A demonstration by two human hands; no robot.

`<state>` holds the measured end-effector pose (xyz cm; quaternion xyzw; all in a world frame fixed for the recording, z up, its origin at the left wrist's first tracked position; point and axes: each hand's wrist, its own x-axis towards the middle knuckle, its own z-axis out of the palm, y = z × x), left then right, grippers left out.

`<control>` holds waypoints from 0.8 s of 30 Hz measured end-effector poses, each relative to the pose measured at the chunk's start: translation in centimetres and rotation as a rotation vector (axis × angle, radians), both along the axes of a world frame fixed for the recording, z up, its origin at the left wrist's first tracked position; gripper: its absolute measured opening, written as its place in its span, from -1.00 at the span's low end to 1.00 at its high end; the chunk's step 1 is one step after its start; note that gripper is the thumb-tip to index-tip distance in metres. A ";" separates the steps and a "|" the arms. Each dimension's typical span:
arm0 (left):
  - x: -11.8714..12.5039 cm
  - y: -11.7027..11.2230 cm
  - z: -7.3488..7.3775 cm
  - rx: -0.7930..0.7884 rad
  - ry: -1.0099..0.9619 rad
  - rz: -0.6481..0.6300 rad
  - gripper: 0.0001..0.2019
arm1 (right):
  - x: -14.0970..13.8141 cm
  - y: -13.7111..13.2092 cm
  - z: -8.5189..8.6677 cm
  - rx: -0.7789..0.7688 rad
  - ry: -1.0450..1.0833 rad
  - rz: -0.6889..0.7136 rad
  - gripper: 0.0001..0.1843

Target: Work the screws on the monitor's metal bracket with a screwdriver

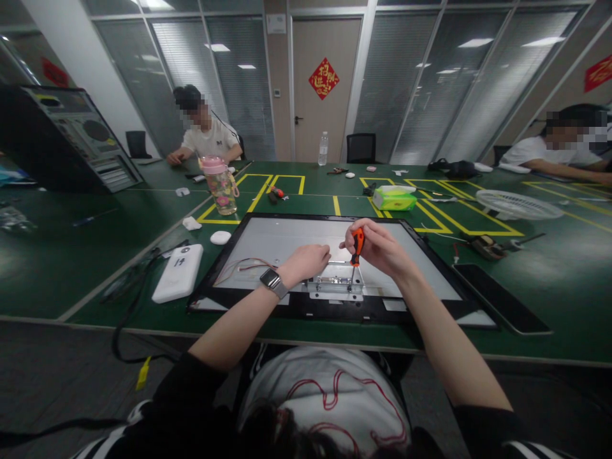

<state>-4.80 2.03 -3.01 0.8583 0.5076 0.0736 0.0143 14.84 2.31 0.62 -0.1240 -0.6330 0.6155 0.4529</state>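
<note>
In the head view a flat display panel (268, 239) with a black frame and grey back lies in front of me. My right hand (380, 245) grips an orange and black screwdriver (356, 245) upright. Its thin shaft points down to the right side of a metal bracket (329, 296) at the panel's near edge. My left hand (306, 262), with a watch on its wrist, is closed just above the bracket's left side. Whatever its fingers hold, if anything, is hidden. Thin wires (246, 262) run across the panel's left part.
A white power bank (179, 273) and a patterned bottle (220, 188) stand left of the panel. On its right lies a dark flat slab (500, 296). Beyond it are a tissue pack (394, 198) and a white round grille (519, 204). Two people sit across the table.
</note>
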 end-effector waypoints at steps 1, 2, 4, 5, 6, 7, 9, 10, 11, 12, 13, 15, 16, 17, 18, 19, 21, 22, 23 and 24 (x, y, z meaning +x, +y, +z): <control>0.0 0.0 0.0 0.003 -0.001 -0.002 -0.69 | -0.1 0.0 0.0 0.003 0.010 0.004 -0.79; 0.0 0.0 0.0 0.007 -0.001 -0.002 -0.69 | -0.1 0.0 0.0 0.010 0.020 0.002 -0.79; 0.0 0.0 0.0 0.014 0.003 0.002 -0.69 | -0.1 0.0 0.0 0.032 0.035 -0.010 -0.79; 0.0 0.0 0.0 0.014 0.006 0.005 -0.69 | -0.1 0.0 0.0 0.042 0.042 -0.017 -0.78; 0.0 0.1 0.0 0.013 0.009 0.009 -0.68 | -0.1 -0.1 0.0 0.049 0.046 -0.020 -0.78; 0.0 0.1 -0.1 0.009 0.012 0.011 -0.68 | 0.0 -0.1 0.0 0.050 0.045 -0.017 -0.79; 0.1 0.1 -0.1 0.000 0.009 0.010 -0.68 | 0.0 -0.1 0.0 0.038 0.038 0.002 -0.80; 0.0 0.1 -0.2 0.000 0.003 0.005 -0.68 | 0.0 -0.1 0.0 0.028 0.033 0.018 -0.78; 0.0 0.2 -0.2 0.003 -0.006 -0.002 -0.68 | 0.0 -0.1 0.0 0.020 0.029 0.036 -0.77; 0.0 0.2 -0.3 0.009 -0.016 -0.010 -0.69 | 0.0 -0.2 -0.1 0.013 0.028 0.054 -0.77; 0.0 0.2 -0.4 0.016 -0.024 -0.017 -0.69 | 0.0 -0.2 -0.1 0.008 0.030 0.070 -0.79; -0.1 0.2 -0.5 0.025 -0.031 -0.027 -0.69 | -0.1 -0.1 -0.1 0.005 0.031 0.088 -0.81; -0.1 0.2 -0.5 0.027 -0.028 -0.027 -0.69 | -0.1 -0.1 -0.1 0.010 0.032 0.088 -0.80; -0.1 0.2 -0.5 0.027 -0.023 -0.024 -0.69 | -0.1 -0.1 -0.1 0.019 0.034 0.082 -0.80; -0.1 0.2 -0.4 0.026 -0.015 -0.019 -0.69 | -0.1 -0.1 -0.1 0.030 0.034 0.071 -0.80; -0.1 0.2 -0.4 0.024 -0.007 -0.012 -0.69 | 0.0 0.0 -0.1 0.042 0.034 0.055 -0.81; -0.1 0.2 -0.3 0.020 0.003 0.002 -0.68 | 0.0 0.0 -0.1 0.053 0.030 0.017 -0.82; 0.0 0.2 -0.3 0.018 0.004 0.004 -0.68 | 0.0 0.0 -0.2 0.051 0.025 -0.003 -0.83; 0.0 0.2 -0.3 0.017 0.004 0.003 -0.68 | 0.0 0.1 -0.2 0.047 0.020 -0.020 -0.83; 0.0 0.2 -0.3 0.016 0.003 0.003 -0.68 | 0.0 0.1 -0.2 0.042 0.013 -0.033 -0.81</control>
